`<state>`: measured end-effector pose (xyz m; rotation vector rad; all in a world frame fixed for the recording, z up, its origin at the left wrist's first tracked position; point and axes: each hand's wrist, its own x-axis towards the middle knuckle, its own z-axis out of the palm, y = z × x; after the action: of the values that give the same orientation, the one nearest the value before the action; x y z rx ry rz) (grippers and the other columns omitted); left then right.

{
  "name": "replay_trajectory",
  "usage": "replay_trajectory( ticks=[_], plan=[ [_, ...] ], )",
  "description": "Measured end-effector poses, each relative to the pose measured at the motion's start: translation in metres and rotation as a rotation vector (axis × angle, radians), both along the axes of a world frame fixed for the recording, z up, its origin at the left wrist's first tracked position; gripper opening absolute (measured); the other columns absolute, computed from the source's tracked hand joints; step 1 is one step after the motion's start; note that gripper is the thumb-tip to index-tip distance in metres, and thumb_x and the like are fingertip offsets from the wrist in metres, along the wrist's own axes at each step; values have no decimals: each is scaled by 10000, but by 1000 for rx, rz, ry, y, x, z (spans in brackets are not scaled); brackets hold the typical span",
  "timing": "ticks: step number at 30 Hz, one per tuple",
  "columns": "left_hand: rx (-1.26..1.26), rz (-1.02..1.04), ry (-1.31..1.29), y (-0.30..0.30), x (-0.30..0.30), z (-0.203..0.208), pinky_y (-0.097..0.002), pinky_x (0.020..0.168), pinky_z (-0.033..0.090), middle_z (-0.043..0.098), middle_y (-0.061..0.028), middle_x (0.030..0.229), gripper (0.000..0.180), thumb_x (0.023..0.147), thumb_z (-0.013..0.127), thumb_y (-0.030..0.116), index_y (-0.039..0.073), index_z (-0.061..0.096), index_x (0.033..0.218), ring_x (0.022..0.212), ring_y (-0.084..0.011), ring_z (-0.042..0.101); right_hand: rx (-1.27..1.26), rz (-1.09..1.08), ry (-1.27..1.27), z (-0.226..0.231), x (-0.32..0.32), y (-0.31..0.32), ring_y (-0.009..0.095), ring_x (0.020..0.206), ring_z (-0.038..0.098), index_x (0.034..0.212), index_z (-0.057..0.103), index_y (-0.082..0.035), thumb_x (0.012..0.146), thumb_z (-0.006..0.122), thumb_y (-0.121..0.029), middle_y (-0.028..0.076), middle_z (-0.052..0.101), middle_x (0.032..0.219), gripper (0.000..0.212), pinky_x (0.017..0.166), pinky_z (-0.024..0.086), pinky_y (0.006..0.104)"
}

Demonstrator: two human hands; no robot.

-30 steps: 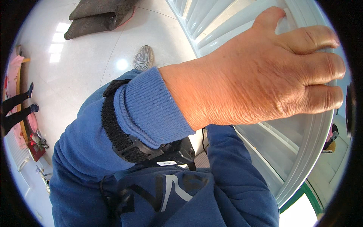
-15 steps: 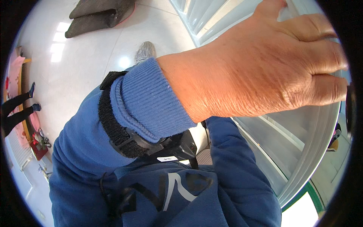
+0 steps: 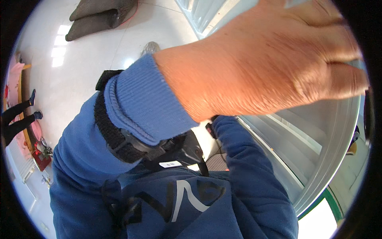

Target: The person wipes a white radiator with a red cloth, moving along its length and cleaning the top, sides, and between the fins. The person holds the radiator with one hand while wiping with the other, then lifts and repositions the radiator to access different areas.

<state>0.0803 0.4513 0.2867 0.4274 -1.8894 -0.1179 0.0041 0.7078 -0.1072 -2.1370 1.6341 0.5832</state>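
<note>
My left hand (image 3: 262, 65) reaches across to the upper right, its back toward me. Its fingers are spread, and their tips run out of sight at the rim of the picture. Beneath and beyond it stands a glossy pale grey slatted frame (image 3: 338, 147) with a broad curved edge; whether my palm touches it, I cannot tell. A black strap (image 3: 104, 123) circles the blue sleeve of my left arm. My right arm (image 3: 254, 155) reaches forward beside the slatted frame, and my right hand is hidden behind my left wrist.
Dark grey folded mats (image 3: 101, 18) lie on the pale tiled floor at the far left. A person's legs (image 3: 18, 121) in black trousers show at the left edge, beside a low bench with pink cloth (image 3: 15, 75). My shoe (image 3: 150, 48) shows beyond my left sleeve.
My left hand and forearm have shifted slightly up and left in the view. The thumb-side and finger outlines sit closer to the top edge. My right forearm looks slightly higher too.
</note>
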Motion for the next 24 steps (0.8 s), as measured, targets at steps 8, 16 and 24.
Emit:
replay_trajectory(
  ticks=[8,16,24],
  plan=[
    [-6,-39,-10,7,2,-2,-579,1066,338,513,-47,1357,496,820,654,80,203,580,1295,1392,-308,376,152,119,88,43,4,20,280,1074,569,1021,748,-103,920,525,-219,69,677,1080,271,825,413,449],
    [0,-48,13,13,5,5,-576,1076,330,503,-58,1366,516,810,654,65,191,572,1303,1395,-320,368,402,-532,-163,78,-11,69,355,1036,667,940,733,-18,770,648,-222,187,717,1000,279,867,505,472],
    [-4,-59,10,15,5,7,-573,1086,322,492,-70,1375,535,800,653,49,179,563,1311,1398,-332,360,243,-824,-306,31,-67,98,345,1119,629,1201,677,-102,856,625,-214,144,676,1203,366,949,492,409]
  ],
)
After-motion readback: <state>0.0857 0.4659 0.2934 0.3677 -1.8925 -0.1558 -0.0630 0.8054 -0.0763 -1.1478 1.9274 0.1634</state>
